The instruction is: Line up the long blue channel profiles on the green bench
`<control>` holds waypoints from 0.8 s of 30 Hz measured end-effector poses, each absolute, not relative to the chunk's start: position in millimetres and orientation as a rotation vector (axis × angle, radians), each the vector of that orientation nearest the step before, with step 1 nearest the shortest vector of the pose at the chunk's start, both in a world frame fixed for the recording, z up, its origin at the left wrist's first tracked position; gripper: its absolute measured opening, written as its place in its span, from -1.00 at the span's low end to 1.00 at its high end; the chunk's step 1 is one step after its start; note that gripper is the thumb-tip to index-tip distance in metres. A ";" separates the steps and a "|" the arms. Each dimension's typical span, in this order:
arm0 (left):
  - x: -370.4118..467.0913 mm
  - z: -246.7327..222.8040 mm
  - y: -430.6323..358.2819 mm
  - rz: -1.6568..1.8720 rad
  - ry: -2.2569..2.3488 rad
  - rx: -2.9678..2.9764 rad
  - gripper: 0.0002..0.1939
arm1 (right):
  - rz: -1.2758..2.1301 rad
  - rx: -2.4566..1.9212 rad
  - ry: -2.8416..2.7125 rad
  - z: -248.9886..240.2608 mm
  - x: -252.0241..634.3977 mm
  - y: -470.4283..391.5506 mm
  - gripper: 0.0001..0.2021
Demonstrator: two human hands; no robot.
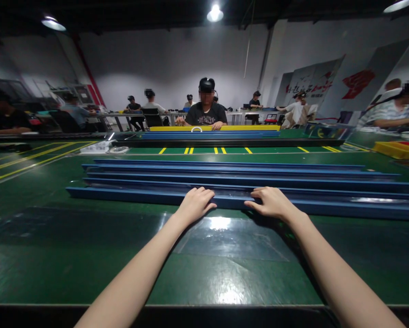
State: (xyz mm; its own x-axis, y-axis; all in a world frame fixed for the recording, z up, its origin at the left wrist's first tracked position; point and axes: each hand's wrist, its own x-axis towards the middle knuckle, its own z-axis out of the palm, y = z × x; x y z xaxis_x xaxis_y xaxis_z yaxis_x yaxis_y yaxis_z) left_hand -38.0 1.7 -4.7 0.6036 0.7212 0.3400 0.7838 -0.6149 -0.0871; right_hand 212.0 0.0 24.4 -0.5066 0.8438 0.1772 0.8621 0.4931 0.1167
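Note:
A long blue channel-shaped strip [231, 202] lies across the green table in front of me, nearest of several similar strips. My left hand [196, 202] grips its front wall left of the middle, with fingers over the top edge and thumb on the near side. My right hand [272, 203] holds the same wall a short way to the right, its fingers hooked over the rim. Both sets of fingertips are partly hidden inside the channel. Just behind it, parallel blue strips [313, 184] lie close together. Clear plastic sheeting [231, 243] lies flat between my forearms.
Across the table [197, 282], a person [207, 111] sits behind a yellow bar [245, 128], more blue strips and a long black strip [225, 143]. A white ring [196, 129] stands there. To the right is a yellow tray [394, 149]. Other people sit farther back.

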 end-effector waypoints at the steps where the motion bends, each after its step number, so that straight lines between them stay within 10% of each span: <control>1: -38.0 -4.6 1.6 -0.400 -1.250 -2.606 -0.69 | -0.281 -1.510 -2.632 23.6 211.2 0.2 -0.56; 24: -35.9 0.3 1.4 -0.325 -1.297 -2.596 -0.73 | -0.166 -1.410 -2.608 15.7 208.0 2.1 -0.54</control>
State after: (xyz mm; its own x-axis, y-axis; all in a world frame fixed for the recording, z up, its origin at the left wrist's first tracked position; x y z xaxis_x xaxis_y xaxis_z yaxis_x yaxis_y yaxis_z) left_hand -35.9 1.4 0.3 0.5856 0.7556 0.2934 0.8046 -0.5857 -0.0977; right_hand 208.0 2.1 15.7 -0.5377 0.8182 0.2036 0.8375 0.5463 0.0162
